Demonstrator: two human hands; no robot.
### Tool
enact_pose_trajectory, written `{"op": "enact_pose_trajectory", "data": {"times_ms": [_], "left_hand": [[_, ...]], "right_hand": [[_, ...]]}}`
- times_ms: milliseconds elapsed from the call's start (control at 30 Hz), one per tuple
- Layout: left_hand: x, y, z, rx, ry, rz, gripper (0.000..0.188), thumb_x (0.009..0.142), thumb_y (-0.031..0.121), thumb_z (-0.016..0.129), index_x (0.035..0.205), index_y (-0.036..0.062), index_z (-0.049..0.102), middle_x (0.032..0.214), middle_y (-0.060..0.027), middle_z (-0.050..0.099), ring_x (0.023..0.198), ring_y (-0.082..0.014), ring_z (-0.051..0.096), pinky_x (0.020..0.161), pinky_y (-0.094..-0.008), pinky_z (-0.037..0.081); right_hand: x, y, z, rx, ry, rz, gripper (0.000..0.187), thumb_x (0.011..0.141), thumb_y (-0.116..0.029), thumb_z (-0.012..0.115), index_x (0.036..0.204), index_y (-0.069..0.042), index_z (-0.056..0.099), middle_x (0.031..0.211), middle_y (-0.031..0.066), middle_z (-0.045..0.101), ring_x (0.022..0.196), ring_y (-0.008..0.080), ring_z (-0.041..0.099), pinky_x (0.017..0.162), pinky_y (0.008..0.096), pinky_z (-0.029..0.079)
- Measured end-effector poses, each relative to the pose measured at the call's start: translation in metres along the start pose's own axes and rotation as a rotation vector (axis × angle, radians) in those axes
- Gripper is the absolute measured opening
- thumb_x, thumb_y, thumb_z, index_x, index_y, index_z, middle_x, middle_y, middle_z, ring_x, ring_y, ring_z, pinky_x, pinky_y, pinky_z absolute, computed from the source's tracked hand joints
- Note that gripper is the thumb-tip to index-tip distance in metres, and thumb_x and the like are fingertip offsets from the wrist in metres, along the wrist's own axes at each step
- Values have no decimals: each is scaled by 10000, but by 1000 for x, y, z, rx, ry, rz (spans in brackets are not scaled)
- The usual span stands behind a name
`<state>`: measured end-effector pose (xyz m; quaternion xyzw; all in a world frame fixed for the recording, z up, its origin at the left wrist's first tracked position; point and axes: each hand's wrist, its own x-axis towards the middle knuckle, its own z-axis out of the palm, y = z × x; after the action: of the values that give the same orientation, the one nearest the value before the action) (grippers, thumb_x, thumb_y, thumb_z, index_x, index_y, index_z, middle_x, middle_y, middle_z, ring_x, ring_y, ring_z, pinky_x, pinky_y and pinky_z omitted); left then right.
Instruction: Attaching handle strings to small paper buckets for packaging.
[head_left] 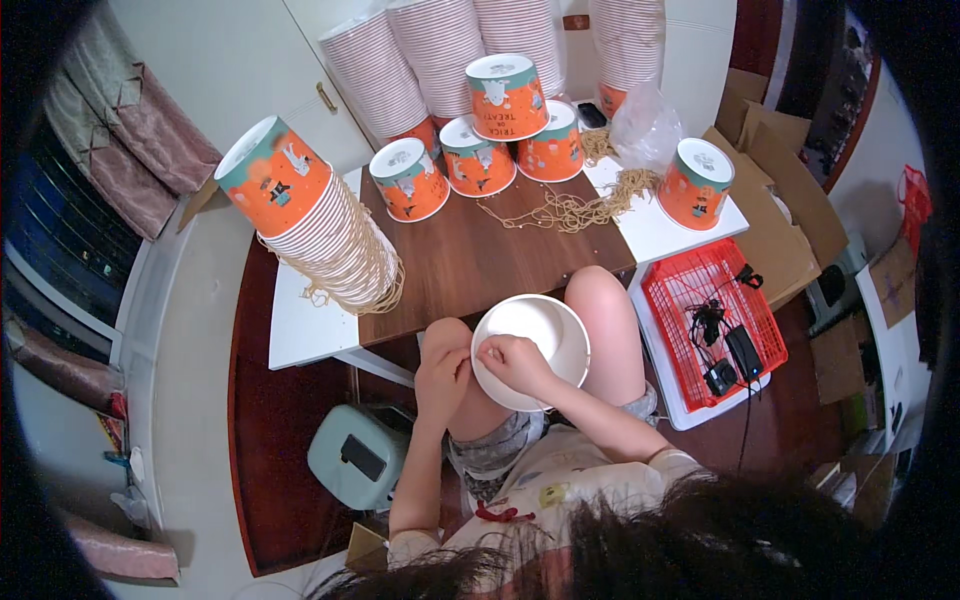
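A paper bucket point(570, 345) with a plain white inside rests between my thighs, its mouth facing up. Outside its left rim is my left hand point(443, 378), fingers closed against the wall. My right hand point(513, 363) reaches inside the same part of the rim, its fingers pinched together. The two hands nearly meet across the wall; what lies between their fingertips is hidden. Tan cords point(575, 210) lie tangled on the brown tabletop point(460, 255) ahead. A tilted stack of orange buckets point(280, 190) stands at the left, with cord loops hanging from its rims.
Several upside-down orange buckets point(410, 185) stand on the table, one point(507, 100) atop the others. Tall bucket stacks point(455, 60) rise behind. A red basket point(690, 375) with black cables sits right, near cardboard boxes point(790, 190). A green bin point(350, 455) stands at the lower left.
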<state>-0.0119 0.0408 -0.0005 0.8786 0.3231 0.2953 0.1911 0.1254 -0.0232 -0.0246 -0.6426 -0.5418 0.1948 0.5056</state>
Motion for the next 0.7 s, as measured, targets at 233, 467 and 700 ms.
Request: {"op": "enact_pose_trajectory", "data": {"times_ms": [233,467,700], "left_hand": [[1,-3,1,25,8,36,158,673,87,622,825,47,606,848,-117,556,808,-297,538,694,-362,446],[-2,-2,-7,147,95,63,121,653,100,612,767,63,592,811,-83,557,800,-274,531,689,-355,448],[-1,-15,-30,2,201,-27,78,655,49,590,698,29,529,725,-93,506,693,-259,497,607,-345,420]], "right_hand": [[0,-4,-9,36,-96,-4,167,711,-144,606,851,-58,580,606,67,548,533,194,551,510,307,439],[-1,-2,-19,11,-230,25,336,695,-134,605,1004,-82,482,728,103,584,691,276,592,628,361,467],[-5,-13,-33,-12,-306,72,356,721,-203,611,1022,-73,471,715,102,580,677,267,591,608,361,462]]}}
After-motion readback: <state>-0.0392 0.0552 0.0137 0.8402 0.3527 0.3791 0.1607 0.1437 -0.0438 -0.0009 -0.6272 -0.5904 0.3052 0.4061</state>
